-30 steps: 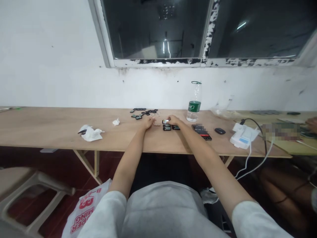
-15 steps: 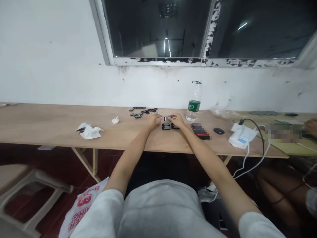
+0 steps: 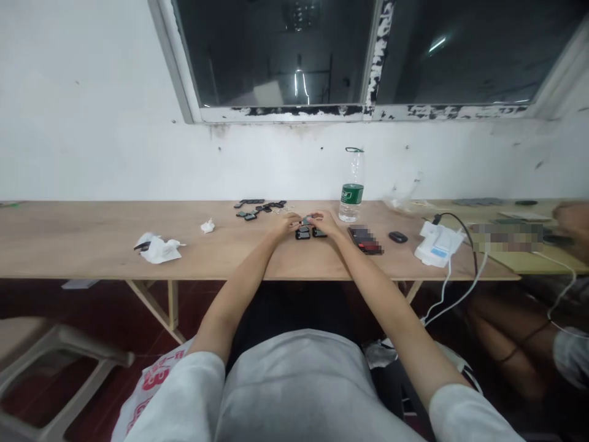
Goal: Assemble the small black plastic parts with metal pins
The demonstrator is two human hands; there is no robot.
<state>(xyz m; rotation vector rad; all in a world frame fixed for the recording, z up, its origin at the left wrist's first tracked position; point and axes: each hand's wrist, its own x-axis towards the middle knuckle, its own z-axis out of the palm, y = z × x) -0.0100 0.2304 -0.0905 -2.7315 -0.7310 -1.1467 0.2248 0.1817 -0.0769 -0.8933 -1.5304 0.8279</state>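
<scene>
A small flat grey-green piece with a dark edge (image 3: 307,220) is between my two hands over the wooden table. My right hand (image 3: 324,223) pinches it from the right. My left hand (image 3: 288,224) is at its left edge, fingertips drawn together; anything in them is too small to make out. Just in front of the fingers, black-and-grey rectangular pieces (image 3: 302,233) lie side by side, and another such piece (image 3: 318,232) lies under my right hand. Beyond my left hand, several similar pieces (image 3: 251,215) are spread out, with tiny light bits beside them.
A water bottle (image 3: 352,195) stands behind my right hand. To the right are a phone (image 3: 365,239), a black oval object (image 3: 398,237) and a white box with cables (image 3: 439,244). Crumpled tissues (image 3: 161,249) lie left. Another person's blurred hand (image 3: 570,218) is at far right.
My left hand has closed in on the small piece, and the hands are now nearly together. The whole view has shifted slightly as the head turned right.
</scene>
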